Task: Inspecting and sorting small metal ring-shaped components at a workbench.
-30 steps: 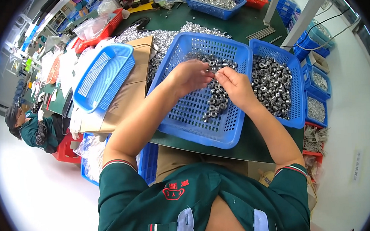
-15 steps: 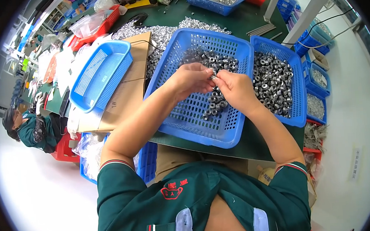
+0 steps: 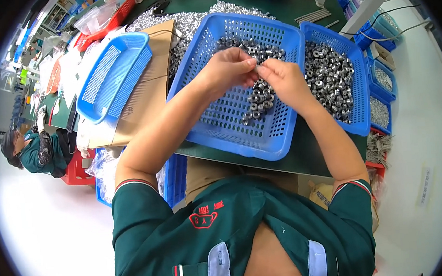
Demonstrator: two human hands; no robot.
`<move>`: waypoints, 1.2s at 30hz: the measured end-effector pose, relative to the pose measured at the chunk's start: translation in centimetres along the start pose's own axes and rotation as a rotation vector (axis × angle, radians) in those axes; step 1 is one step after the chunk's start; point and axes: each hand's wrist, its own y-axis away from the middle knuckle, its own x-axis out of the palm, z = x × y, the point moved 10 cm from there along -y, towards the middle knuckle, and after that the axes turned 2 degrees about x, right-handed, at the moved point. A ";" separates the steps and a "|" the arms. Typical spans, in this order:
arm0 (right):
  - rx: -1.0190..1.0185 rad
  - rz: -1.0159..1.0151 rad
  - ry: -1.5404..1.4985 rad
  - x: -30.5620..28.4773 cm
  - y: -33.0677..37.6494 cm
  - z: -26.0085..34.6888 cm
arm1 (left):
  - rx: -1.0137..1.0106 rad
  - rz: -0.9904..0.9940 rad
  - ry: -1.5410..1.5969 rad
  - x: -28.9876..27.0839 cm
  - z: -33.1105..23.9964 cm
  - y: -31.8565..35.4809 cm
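Observation:
Over a blue perforated basket (image 3: 239,148), my left hand (image 3: 229,72) and my right hand (image 3: 284,81) meet fingertip to fingertip. Each is closed in a pinch; whatever sits between the fingertips is too small and covered to make out. Below them, short ring-shaped metal parts (image 3: 262,100) with holes through them lie loose in the basket, mostly toward its far and right side. A second blue basket (image 3: 357,90) stands against it on the right, heaped with similar dark shiny metal rings (image 3: 328,79).
A lighter blue basket (image 3: 117,81) rests on cardboard (image 3: 144,107) at the left. Small silver parts (image 3: 192,23) are piled behind on the green table (image 3: 253,8). Thin metal rods (image 3: 313,16) lie near a white post (image 3: 370,5). Another person (image 3: 47,145) sits at far left.
The baskets and table appear higher in the picture, as the view has tilted. My hands stay together over the basket, still pinching, with slightly shifted fingers.

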 end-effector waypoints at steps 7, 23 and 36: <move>0.157 0.033 -0.089 0.6 -0.8 -1.6 | -0.054 -0.071 0.091 -1.3 -0.6 0.1; 0.081 -0.077 -0.051 -0.6 -0.5 -1.3 | 0.144 0.217 -1.489 2.6 5.3 -0.7; 0.003 -0.099 -0.141 -0.4 0.0 -0.4 | -0.007 0.058 0.183 -1.8 0.3 -0.3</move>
